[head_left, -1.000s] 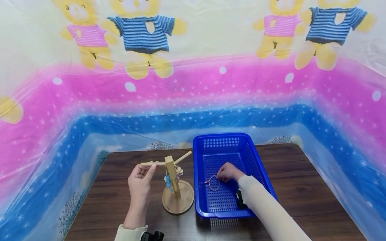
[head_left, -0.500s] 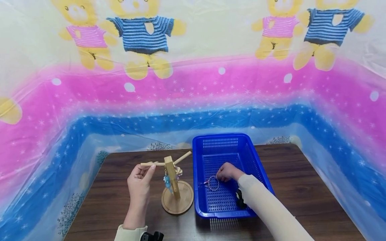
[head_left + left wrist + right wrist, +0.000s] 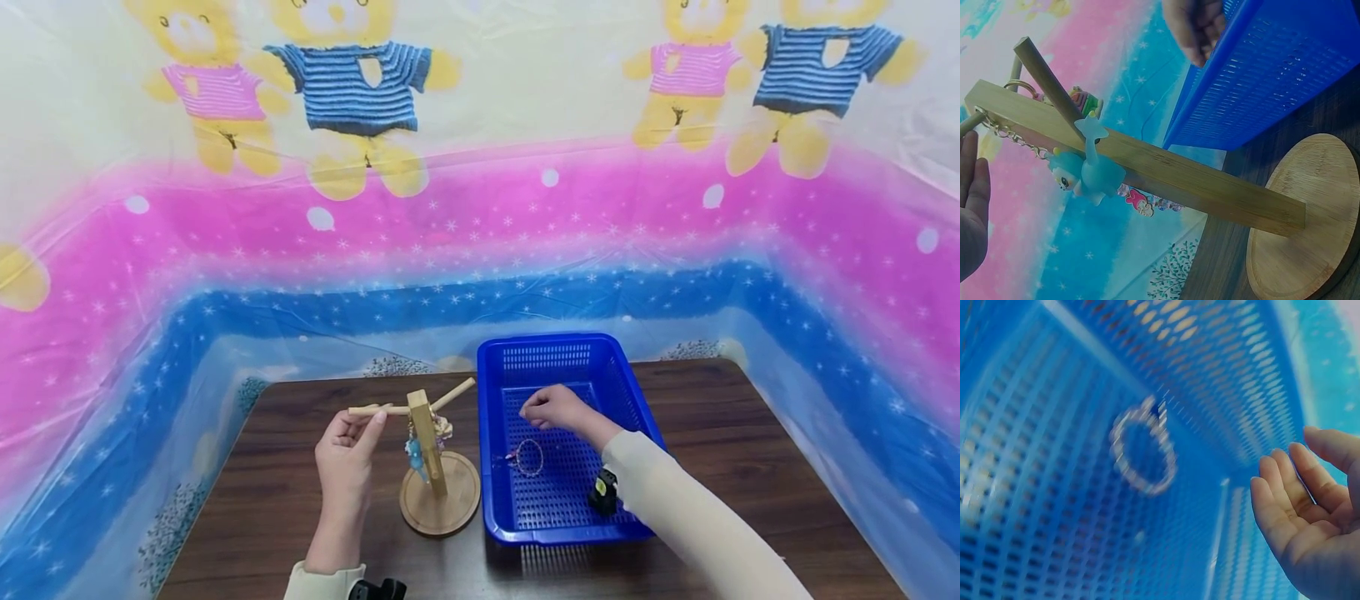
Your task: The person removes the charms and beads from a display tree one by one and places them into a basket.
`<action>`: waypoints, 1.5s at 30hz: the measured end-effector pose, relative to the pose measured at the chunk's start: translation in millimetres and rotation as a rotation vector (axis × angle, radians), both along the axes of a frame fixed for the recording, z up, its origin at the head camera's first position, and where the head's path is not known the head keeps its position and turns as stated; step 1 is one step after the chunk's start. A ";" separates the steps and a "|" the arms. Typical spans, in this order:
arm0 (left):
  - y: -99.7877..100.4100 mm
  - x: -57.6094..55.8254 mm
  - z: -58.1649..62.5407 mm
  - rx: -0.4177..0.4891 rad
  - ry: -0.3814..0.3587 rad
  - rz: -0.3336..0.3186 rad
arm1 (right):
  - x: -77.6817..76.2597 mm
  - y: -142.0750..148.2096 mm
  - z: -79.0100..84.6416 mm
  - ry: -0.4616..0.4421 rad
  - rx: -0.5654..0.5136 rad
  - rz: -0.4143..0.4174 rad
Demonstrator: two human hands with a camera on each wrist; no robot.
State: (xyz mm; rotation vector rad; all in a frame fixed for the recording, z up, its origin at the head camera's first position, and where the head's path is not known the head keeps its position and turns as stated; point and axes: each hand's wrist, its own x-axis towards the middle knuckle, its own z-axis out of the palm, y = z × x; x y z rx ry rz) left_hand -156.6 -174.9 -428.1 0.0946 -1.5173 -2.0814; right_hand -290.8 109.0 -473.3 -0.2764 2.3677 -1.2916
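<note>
My left hand (image 3: pixel 345 454) pinches one peg (image 3: pixel 382 411) of a wooden display stand with a round base (image 3: pixel 457 507). From the stand hang a light-blue figure keychain (image 3: pixel 1100 175) on a chain and other small charms (image 3: pixel 444 428), partly hidden by the post. A beaded bracelet (image 3: pixel 1117 447) with a small charm lies in the blue plastic basket (image 3: pixel 487 492), looking blurred in the right wrist view. Above it and a little farther back, my right hand (image 3: pixel 561 408) is over the basket, apart from the bracelet, its fingers loosely bent with nothing held.
Basket and stand stand side by side on a dark wood table (image 3: pixel 757 467), the basket on the right. Behind the table hangs a printed cloth (image 3: pixel 480 225) with bears and pink and blue bands.
The right hand has let go of the bracelet and moved up and back from it; the bracelet stays in the basket. The left hand keeps its hold on the peg.
</note>
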 end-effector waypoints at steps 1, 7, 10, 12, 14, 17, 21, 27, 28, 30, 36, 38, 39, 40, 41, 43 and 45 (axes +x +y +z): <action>0.0 -0.1 -0.1 0.002 0.001 -0.001 | 2.4 -1.7 3.2 0.003 -0.020 -0.003; -0.4 0.0 -0.5 -0.003 0.001 -0.004 | 18.3 -15.0 16.7 0.056 -0.183 -0.055; -0.4 0.3 0.0 -0.006 -0.001 -0.003 | 26.3 -22.2 23.3 0.087 -0.247 -0.078; -0.3 0.1 0.5 -0.001 0.002 -0.003 | 30.9 -26.3 28.4 0.107 -0.275 -0.072; -0.1 -0.1 1.1 0.003 0.004 -0.004 | 35.2 -30.1 33.9 0.129 -0.290 -0.066; 0.1 -0.3 1.2 0.005 0.005 -0.006 | 41.5 -34.9 42.5 0.159 -0.316 -0.063; 0.1 0.4 1.5 0.002 -0.002 -0.006 | 49.2 -41.5 54.8 0.182 -0.362 -0.080; -0.9 1.1 1.5 -0.006 -0.006 -0.007 | 56.6 -51.3 71.3 0.183 -0.430 -0.075; -0.8 1.1 1.7 -0.008 -0.006 -0.006 | 57.1 -52.8 73.2 0.176 -0.439 -0.076; -0.8 0.9 1.5 -0.011 -0.008 0.000 | 57.6 -55.5 75.8 0.173 -0.453 -0.078; -0.4 -0.3 1.2 -0.011 -0.009 0.005 | 57.1 -59.9 78.3 0.186 -0.495 -0.075; -0.6 -0.9 1.1 -0.009 -0.011 0.007 | 56.3 -61.4 78.0 0.184 -0.505 -0.072; -0.7 -1.1 1.3 -0.007 -0.013 0.008 | 55.9 -62.1 77.9 0.185 -0.508 -0.068; -0.8 -1.4 1.5 -0.002 -0.013 0.007 | 55.5 -62.7 77.7 0.184 -0.508 -0.067; -1.0 -1.7 1.7 0.003 -0.015 0.005 | 55.2 -63.3 77.3 0.183 -0.506 -0.064; -1.5 -2.2 2.0 0.012 -0.020 -0.001 | 55.3 -63.8 77.2 0.185 -0.500 -0.059; -2.0 -2.8 2.6 0.021 -0.022 -0.011 | 55.7 -63.9 77.1 0.190 -0.497 -0.051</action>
